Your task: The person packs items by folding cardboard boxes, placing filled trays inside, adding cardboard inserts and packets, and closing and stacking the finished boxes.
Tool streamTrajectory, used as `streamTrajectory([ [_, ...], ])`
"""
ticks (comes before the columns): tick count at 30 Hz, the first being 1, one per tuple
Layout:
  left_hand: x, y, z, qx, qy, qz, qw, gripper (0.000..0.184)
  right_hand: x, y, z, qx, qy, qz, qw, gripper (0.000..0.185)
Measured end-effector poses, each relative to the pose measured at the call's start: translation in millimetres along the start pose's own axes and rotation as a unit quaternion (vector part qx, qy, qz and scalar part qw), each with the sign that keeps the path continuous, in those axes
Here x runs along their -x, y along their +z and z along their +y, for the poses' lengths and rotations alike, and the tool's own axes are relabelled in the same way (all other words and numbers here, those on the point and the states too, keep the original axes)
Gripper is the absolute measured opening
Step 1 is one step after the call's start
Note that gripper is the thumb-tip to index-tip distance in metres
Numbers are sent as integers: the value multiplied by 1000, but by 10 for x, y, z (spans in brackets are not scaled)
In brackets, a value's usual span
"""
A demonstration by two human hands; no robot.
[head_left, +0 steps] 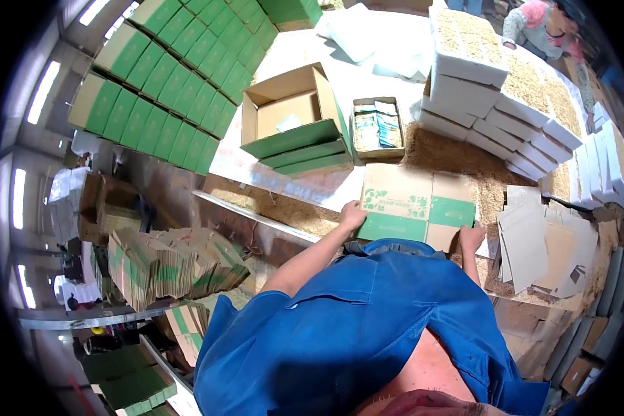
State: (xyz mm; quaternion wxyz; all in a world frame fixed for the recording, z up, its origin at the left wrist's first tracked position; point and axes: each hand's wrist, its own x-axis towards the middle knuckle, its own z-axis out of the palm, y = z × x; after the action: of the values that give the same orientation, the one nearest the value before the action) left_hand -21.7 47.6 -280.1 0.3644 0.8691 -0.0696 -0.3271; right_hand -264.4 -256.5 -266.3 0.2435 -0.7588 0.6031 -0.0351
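A flattened cardboard carton, brown with green printed bands, lies in front of my body at the near edge of the work surface. My left hand grips its left edge. At its lower right corner my right hand is closed on the edge, with some fingers hidden. Just beyond the carton stands an open box holding blue-and-white packets. Left of that is a larger open carton on top of green flaps or boxes, with a small pale piece inside.
Green boxes are stacked high at the left. White foam-like blocks with tan granular tops rise at the right. Grey and brown cardboard sheets lie right of my hand. Folded cartons stand at lower left. Another person bends at upper right.
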Motion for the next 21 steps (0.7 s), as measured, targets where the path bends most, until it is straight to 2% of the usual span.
streamTrajectory([
  [2,-255,90,-364,112,-11,49,992,53,24,-163,-3,-59,-19,37,997,41],
  [3,-132,29,-215,121,-10,54,991,45,-31,-161,31,-62,-18,39,997,41],
  [4,-145,15,-202,120,-8,53,991,45,-118,-144,79,-87,-11,52,995,39],
  [6,-174,-21,-186,291,-59,-18,955,36,-254,-114,142,-134,3,75,988,37],
  [7,-100,-109,-47,294,-63,-22,954,29,-267,-222,53,-142,24,63,988,39],
  [9,61,-229,230,257,-38,-27,965,27,-327,-404,-68,-121,25,38,992,41],
  [10,160,-262,343,220,-16,-34,975,25,-382,-385,-80,-130,18,71,989,42],
  [12,341,-372,588,291,-40,-85,952,22,-483,-392,-37,-115,-1,113,987,43],
  [14,172,-380,543,305,-26,-98,947,22,-517,-611,-127,-185,-53,104,976,44],
  [16,68,-338,543,358,62,-74,929,26,-424,-838,-375,-308,-159,199,917,35],
  [17,-22,-332,530,363,97,-73,924,30,-493,-886,-415,-306,-155,202,917,30],
  [18,19,-347,649,372,126,-49,918,27,-622,-875,-398,-349,-130,167,913,28],
  [20,-177,-426,662,220,128,-19,967,24,-722,-868,-430,-435,-156,166,871,28],
  [21,-3,-533,883,142,131,23,981,23,-838,-809,-364,-475,-166,166,848,29],
])
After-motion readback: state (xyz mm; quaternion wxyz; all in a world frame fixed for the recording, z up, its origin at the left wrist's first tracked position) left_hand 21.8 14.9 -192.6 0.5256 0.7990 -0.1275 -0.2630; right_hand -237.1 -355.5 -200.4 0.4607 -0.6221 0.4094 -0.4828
